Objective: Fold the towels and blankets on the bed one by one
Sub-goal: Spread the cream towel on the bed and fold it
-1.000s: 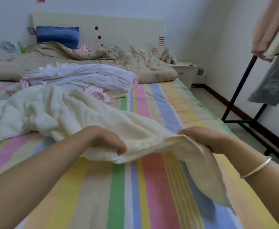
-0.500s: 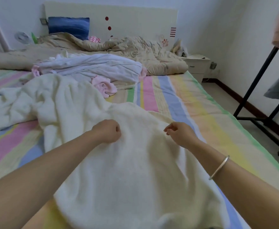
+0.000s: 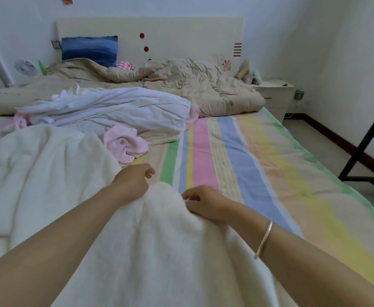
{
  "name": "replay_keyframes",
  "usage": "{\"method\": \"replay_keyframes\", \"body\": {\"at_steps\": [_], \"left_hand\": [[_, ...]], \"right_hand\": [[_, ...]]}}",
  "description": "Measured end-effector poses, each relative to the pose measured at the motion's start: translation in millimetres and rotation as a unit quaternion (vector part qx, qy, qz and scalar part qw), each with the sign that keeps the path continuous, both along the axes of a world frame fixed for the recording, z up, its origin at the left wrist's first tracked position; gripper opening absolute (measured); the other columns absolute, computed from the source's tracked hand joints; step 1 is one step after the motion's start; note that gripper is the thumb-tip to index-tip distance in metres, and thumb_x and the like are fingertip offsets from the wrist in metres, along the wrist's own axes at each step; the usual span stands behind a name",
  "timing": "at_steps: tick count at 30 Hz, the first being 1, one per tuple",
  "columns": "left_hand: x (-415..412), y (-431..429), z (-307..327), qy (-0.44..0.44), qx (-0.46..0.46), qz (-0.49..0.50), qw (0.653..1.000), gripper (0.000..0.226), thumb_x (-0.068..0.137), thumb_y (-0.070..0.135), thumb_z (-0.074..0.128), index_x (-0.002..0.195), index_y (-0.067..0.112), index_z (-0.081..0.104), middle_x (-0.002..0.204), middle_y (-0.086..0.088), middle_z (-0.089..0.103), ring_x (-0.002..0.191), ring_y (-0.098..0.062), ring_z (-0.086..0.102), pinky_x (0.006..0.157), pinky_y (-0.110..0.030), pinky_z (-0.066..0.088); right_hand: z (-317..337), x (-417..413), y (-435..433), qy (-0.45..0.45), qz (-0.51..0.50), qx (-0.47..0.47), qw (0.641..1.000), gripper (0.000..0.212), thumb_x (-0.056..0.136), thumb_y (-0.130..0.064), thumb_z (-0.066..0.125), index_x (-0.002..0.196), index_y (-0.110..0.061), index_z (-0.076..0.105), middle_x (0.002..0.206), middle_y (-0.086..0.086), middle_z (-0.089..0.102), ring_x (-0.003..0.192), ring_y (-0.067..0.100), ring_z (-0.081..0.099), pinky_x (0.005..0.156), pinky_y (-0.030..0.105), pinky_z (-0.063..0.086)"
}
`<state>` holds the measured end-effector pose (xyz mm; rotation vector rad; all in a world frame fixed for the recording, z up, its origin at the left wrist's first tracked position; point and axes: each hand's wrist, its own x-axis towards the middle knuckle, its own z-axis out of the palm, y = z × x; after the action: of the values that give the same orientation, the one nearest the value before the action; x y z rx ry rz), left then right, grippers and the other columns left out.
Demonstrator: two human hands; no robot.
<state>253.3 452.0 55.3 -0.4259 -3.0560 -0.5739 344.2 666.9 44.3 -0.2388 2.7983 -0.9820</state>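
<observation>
A large cream towel [image 3: 55,173] lies rumpled over the left and near part of the striped bed [image 3: 243,165]. My left hand [image 3: 134,180] rests on the towel's far edge, fingers loosely curled. My right hand [image 3: 203,203] pinches the same edge close beside it; a silver bangle is on that wrist. Between the two hands the cloth rises in a small hump. Behind lie a small pink towel [image 3: 124,144], a bunched white blanket [image 3: 115,111] and a beige quilt [image 3: 181,83].
A blue pillow [image 3: 89,48] leans on the cream headboard [image 3: 181,34]. A white nightstand [image 3: 274,96] stands at the bed's far right corner. A black clothes rack [image 3: 367,138] stands on the floor to the right.
The cream towel was held up between both hands, then spread down toward me. My hands have moved forward along its far edge and closer together.
</observation>
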Motion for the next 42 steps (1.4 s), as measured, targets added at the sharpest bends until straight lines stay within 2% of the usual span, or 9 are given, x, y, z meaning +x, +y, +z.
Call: {"method": "replay_keyframes", "body": {"at_steps": [3, 9, 20, 27, 31, 34, 36, 38, 42], "left_hand": [[-22.0, 4.5, -11.1, -0.006, -0.005, 0.012, 1.0, 0.034, 0.096, 0.015, 0.043, 0.122, 0.028, 0.059, 0.125, 0.009, 0.064, 0.116, -0.015, 0.056, 0.097, -0.029, 0.042], [-34.4, 48.2, -19.5, 0.015, -0.029, 0.004, 0.999, 0.042, 0.101, 0.037, 0.041, 0.14, 0.024, 0.048, 0.143, 0.001, 0.051, 0.13, -0.021, 0.048, 0.105, -0.03, 0.036], [-57.8, 141.5, -33.6, 0.075, -0.062, 0.007, 0.995, 0.045, 0.101, 0.027, 0.04, 0.145, 0.021, 0.038, 0.151, 0.001, 0.038, 0.136, -0.021, 0.036, 0.109, -0.034, 0.033], [-104.4, 166.7, -29.9, 0.1, -0.183, 0.059, 0.976, 0.045, 0.097, 0.024, 0.051, 0.139, 0.021, 0.036, 0.129, -0.002, 0.055, 0.112, -0.025, 0.058, 0.084, -0.034, 0.045], [-129.0, 189.1, -10.6, 0.233, -0.189, 0.117, 0.947, 0.021, 0.088, 0.0, 0.056, 0.105, 0.012, 0.051, 0.099, -0.009, 0.063, 0.088, -0.029, 0.066, 0.061, -0.033, 0.041], [-140.0, 198.3, -5.1, 0.355, -0.14, 0.126, 0.916, 0.034, 0.059, -0.018, 0.072, 0.075, 0.006, 0.054, 0.07, -0.014, 0.055, 0.045, -0.029, 0.057, 0.041, -0.025, 0.024], [-143.7, 194.7, -18.1, 0.336, -0.122, 0.113, 0.927, 0.032, 0.061, -0.017, 0.07, 0.081, 0.004, 0.056, 0.085, -0.018, 0.056, 0.059, -0.032, 0.06, 0.044, -0.03, 0.033], [-143.4, 191.9, -47.8, 0.229, -0.136, 0.093, 0.959, 0.033, 0.083, 0.005, 0.061, 0.115, 0.008, 0.055, 0.135, -0.018, 0.043, 0.116, -0.036, 0.051, 0.086, -0.044, 0.045], [-140.4, 175.6, -86.0, 0.064, -0.175, 0.063, 0.98, 0.054, 0.099, 0.045, 0.025, 0.152, 0.032, 0.022, 0.162, 0.0, -0.015, 0.148, -0.027, -0.016, 0.115, -0.057, -0.006]], "right_hand": [[5.2, -28.4, 64.9, 0.081, -0.16, 0.038, 0.983, 0.037, 0.099, -0.036, 0.045, 0.071, -0.016, 0.06, 0.083, 0.007, 0.067, 0.086, 0.026, 0.06, 0.067, 0.031, 0.037], [10.9, -38.8, 261.5, 0.083, -0.492, 0.086, 0.863, 0.047, 0.102, -0.032, 0.03, 0.114, -0.001, 0.064, 0.116, 0.028, 0.061, 0.108, 0.042, 0.056, 0.089, 0.042, 0.045], [-10.8, -75.2, 253.5, 0.077, -0.258, 0.3, 0.915, 0.061, 0.085, -0.038, 0.051, 0.143, -0.027, 0.034, 0.134, 0.002, 0.053, 0.125, 0.027, 0.043, 0.097, 0.038, 0.039], [6.0, -118.1, 246.5, 0.202, -0.233, 0.386, 0.869, 0.016, 0.095, -0.028, 0.051, 0.086, -0.023, 0.063, 0.08, -0.001, 0.053, 0.089, 0.025, 0.061, 0.061, 0.027, 0.035], [13.6, -146.4, 266.9, 0.151, -0.388, 0.09, 0.905, 0.021, 0.093, -0.021, 0.051, 0.082, -0.019, 0.069, 0.06, 0.001, 0.068, 0.065, 0.021, 0.068, 0.071, 0.028, 0.054], [18.8, -165.1, 283.1, 0.18, -0.484, -0.128, 0.847, 0.02, 0.095, -0.025, 0.052, 0.084, -0.02, 0.068, 0.063, 0.004, 0.071, 0.071, 0.02, 0.071, 0.085, 0.032, 0.053], [13.2, -173.4, 288.8, 0.2, -0.501, -0.182, 0.822, 0.016, 0.093, -0.024, 0.055, 0.082, -0.022, 0.067, 0.077, 0.004, 0.074, 0.083, 0.021, 0.07, 0.09, 0.034, 0.051], [-2.3, -177.2, 286.5, 0.165, -0.455, -0.176, 0.857, 0.022, 0.091, -0.015, 0.058, 0.111, -0.021, 0.063, 0.111, 0.003, 0.067, 0.106, 0.025, 0.062, 0.095, 0.035, 0.047], [-41.1, -162.8, 271.1, 0.052, -0.331, -0.008, 0.942, 0.07, 0.09, -0.012, 0.055, 0.152, -0.019, 0.024, 0.153, 0.011, 0.029, 0.138, 0.029, 0.034, 0.109, 0.032, 0.032]]}}
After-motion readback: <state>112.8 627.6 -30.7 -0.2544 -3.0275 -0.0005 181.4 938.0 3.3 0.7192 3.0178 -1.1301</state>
